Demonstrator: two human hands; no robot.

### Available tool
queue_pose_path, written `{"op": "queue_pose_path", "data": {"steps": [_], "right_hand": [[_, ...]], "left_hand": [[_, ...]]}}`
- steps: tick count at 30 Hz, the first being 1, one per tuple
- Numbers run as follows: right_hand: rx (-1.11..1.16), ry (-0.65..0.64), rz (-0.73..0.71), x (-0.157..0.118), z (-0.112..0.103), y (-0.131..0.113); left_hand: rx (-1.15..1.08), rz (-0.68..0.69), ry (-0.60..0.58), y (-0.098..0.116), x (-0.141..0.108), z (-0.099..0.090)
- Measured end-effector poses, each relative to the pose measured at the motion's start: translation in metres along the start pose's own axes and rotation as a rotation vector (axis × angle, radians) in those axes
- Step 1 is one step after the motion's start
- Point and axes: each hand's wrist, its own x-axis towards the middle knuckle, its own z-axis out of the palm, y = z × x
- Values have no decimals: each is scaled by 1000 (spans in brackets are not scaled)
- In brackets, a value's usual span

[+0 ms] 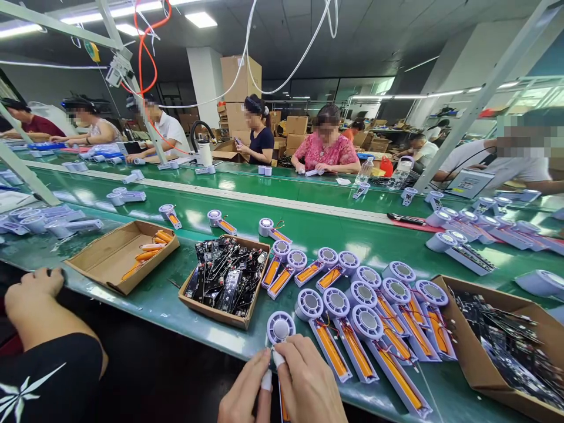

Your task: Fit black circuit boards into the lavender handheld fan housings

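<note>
My left hand (244,388) and my right hand (308,379) meet at the bench's near edge, gripping a handheld fan housing (281,327) by its narrow body below the round grilled head. Several fingertips are wrapped in white tape. My hands hide most of the body, with only an orange strip showing below them. Just to the right lie rows of open fan housings (365,323) with orange batteries (356,352) and thin wires. The nearest cardboard tray, full of black circuit boards (224,279), sits up and to the left of my hands.
A shallow box of orange batteries (123,255) and a box of circuit boards (506,346) sit on the green bench (150,299). A neighbour's hand (33,291) rests at far left. Co-workers sit beyond a white divider strip (220,194). Overhead cables hang above.
</note>
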Motion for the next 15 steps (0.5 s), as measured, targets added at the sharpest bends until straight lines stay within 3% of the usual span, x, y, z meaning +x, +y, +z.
{"op": "queue_pose_path", "data": {"steps": [4,9,12,15], "right_hand": [[163,-90,40,5,-6,4],[416,-254,37,15,-25,12],[479,-246,51,17,-25,13],[431,-197,51,14,-18,14]], "left_hand": [[38,81,-176,4,15,-15],[-106,-78,-296,20,37,-30],[-149,-112,-285,18,38,-29],[-88,-65,-272,10,35,-27]]}}
